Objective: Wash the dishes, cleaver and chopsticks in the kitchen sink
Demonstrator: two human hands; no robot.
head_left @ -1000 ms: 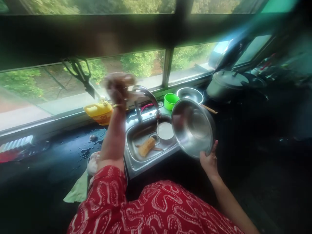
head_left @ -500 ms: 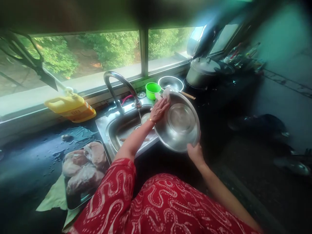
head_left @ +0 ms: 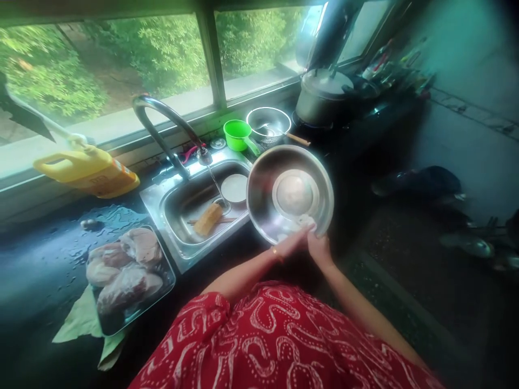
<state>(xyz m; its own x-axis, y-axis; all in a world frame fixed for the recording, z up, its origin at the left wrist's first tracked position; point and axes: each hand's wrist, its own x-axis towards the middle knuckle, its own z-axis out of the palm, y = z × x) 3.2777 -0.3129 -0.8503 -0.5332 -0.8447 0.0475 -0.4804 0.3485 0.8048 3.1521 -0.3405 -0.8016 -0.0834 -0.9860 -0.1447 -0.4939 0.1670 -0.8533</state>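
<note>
Where the dark countertop point(head_left: 36, 259) runs under the window at the far left, a yellow oil jug point(head_left: 87, 168) lies on its side against the sill, and just in front of it a metal tray of raw meat pieces point(head_left: 124, 270) sits on a green leaf point(head_left: 81, 324). Next comes the steel sink point(head_left: 178, 208), its curved tap point(head_left: 162, 127) running a thin stream of water; in the basin lie a yellow scrub sponge point(head_left: 207, 218), a pair of chopsticks and a small white dish point(head_left: 234, 187). Behind the sink stand a green cup point(head_left: 237, 134) and a small steel bowl point(head_left: 268, 123). Just right of the basin, the big steel bowl point(head_left: 290, 193) is held tilted, its inside facing the camera. The left hand point(head_left: 292, 243) lies against the bowl's lower inner rim with a whitish pad under its fingers, while the right hand point(head_left: 320, 249) closes around that near rim from below. Farther right, a lidded pot point(head_left: 322, 94) rests on the stove.
</note>
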